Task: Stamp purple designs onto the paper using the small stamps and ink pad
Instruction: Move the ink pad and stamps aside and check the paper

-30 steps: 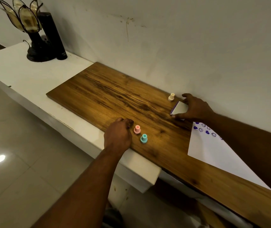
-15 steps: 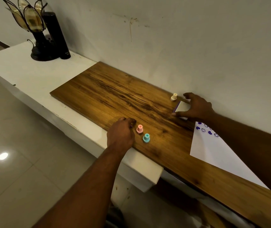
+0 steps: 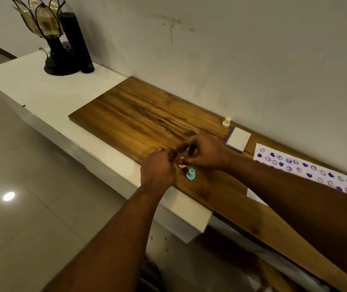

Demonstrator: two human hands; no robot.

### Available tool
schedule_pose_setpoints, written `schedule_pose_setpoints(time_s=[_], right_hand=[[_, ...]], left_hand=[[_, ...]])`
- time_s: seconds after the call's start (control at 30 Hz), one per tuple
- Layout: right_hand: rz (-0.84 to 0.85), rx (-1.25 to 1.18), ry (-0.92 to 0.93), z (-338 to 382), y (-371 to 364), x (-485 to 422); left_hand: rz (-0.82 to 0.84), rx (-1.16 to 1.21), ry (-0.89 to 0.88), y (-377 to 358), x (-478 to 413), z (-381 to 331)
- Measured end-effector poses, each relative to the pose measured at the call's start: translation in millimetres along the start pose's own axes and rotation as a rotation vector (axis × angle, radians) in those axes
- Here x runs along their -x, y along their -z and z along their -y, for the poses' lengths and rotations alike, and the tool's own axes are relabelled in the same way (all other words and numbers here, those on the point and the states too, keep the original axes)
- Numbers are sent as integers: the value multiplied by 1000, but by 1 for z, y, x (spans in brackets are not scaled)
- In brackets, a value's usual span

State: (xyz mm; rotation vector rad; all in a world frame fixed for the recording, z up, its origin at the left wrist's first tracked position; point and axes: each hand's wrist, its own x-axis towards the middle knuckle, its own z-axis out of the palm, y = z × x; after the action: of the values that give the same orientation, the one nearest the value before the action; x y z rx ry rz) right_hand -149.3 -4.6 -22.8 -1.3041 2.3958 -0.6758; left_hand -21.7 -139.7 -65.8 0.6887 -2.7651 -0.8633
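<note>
Wood board (image 3: 139,114) runs along the wall, with the stamped paper (image 3: 303,165) at its right end. My right hand (image 3: 207,153) curls down over the pink stamp (image 3: 182,166), fingertips pinching it. My left hand (image 3: 158,170) is curled against it, its grip hidden. The ink pad (image 3: 238,139) lies flat near the paper. The teal stamp (image 3: 190,174) stands upright, handle up, just beside the pink one, whose axis I cannot tell.

Small stamps, ink pad and stamped paper along the wooden table (image 3: 147,119).
Teal stamp (image 3: 190,174) upright near the front edge; pink stamp (image 3: 182,163) just behind it, mostly hidden; cream stamp (image 3: 226,122) upright by the wall, beside the white, purple-edged ink pad (image 3: 238,139); white paper (image 3: 303,167) flat at right, dotted with purple hearts and smiley faces.
</note>
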Motion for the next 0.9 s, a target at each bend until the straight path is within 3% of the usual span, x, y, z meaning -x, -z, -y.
schedule_pose_setpoints(time_s=[0.17, 0.43, 0.9], right_hand=[[-1, 181, 13, -7, -1, -14], [-406, 209, -332, -71, 38, -10], [-460, 234, -407, -108, 50, -13]], left_hand=[[2, 6, 0, -3, -2, 2], [34, 19, -28, -3, -1, 6], [44, 27, -9, -3, -2, 5]])
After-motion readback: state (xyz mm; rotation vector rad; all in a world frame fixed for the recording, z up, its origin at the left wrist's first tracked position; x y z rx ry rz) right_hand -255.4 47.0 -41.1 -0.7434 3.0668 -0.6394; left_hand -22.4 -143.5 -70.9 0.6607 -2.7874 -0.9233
